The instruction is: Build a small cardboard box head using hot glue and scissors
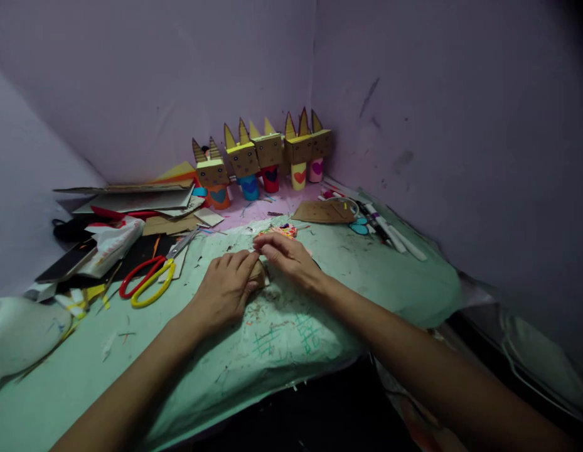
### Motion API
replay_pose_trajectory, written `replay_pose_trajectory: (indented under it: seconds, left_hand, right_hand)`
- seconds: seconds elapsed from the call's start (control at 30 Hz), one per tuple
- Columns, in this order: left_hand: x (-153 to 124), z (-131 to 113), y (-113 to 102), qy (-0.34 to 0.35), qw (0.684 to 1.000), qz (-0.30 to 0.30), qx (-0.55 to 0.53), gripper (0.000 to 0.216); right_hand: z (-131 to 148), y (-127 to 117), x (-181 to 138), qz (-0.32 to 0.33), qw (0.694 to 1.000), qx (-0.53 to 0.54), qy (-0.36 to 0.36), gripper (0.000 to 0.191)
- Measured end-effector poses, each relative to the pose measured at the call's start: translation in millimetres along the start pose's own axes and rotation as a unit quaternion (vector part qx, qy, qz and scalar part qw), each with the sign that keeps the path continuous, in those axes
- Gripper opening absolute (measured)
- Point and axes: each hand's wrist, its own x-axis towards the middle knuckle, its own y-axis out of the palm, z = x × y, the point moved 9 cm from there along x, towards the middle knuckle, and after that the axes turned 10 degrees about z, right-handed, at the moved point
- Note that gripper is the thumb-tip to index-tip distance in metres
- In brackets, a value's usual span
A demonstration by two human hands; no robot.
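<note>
My left hand (228, 284) lies over a small brown cardboard piece (257, 276) on the table, its fingers bent and its thumb along the near side. Most of the piece is hidden under the hand. My right hand (291, 258) is just to the right, fingers pressed together and fingertips meeting the left index finger above the cardboard. A white bit shows near those fingertips, but I cannot make out what they hold. Behind the right hand lies a small colourful patterned item (282, 231), partly covered.
Scissors (152, 278) with red and yellow handles lie left, beside stacked cardboard (131, 194). Several cardboard-headed figures (248, 166) on coloured tubes stand at the back corner. Markers (383, 223) and a cardboard piece (322, 212) lie right. A white rounded object (25, 333) sits far left.
</note>
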Motion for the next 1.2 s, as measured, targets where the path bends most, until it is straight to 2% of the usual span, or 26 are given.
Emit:
replay_pose_trajectory:
  seconds: [0.03,0.1,0.2,0.33,0.5,0.63,0.73,1.0,1.2]
  left_hand:
    - [0,0,0,0.003,1.0,-0.008,-0.006,0.04]
    - [-2,2,-2,0.007,0.999,-0.03,-0.032,0.04]
    - [-7,6,-4,0.021,0.993,-0.047,-0.103,0.047]
    - [-14,10,-5,0.076,0.973,-0.022,-0.218,0.06]
    - [-20,26,-8,0.065,0.96,-0.053,-0.268,0.057]
    - [-22,26,-13,0.076,0.956,-0.093,-0.268,0.051]
    - [-20,22,-14,0.091,0.958,-0.096,-0.255,0.048]
    - [-19,19,-16,0.146,0.953,-0.134,-0.23,0.052]
    - [-21,20,-14,0.147,0.953,-0.149,-0.221,0.056]
  right_hand:
    - [2,5,0,0.029,0.999,-0.023,-0.01,0.03]
    - [6,16,-1,0.09,0.993,-0.065,-0.032,0.049]
    - [9,23,-2,0.136,0.984,-0.103,-0.057,0.071]
    - [7,23,0,0.144,0.98,-0.118,-0.065,0.063]
    - [9,23,0,0.141,0.975,-0.163,-0.052,0.055]
    - [16,25,1,0.145,0.966,-0.205,-0.07,0.052]
    - [15,25,2,0.148,0.962,-0.223,-0.063,0.052]
    - [5,24,2,0.173,0.965,-0.195,-0.041,0.052]
    - [4,26,1,0.175,0.962,-0.208,-0.041,0.051]
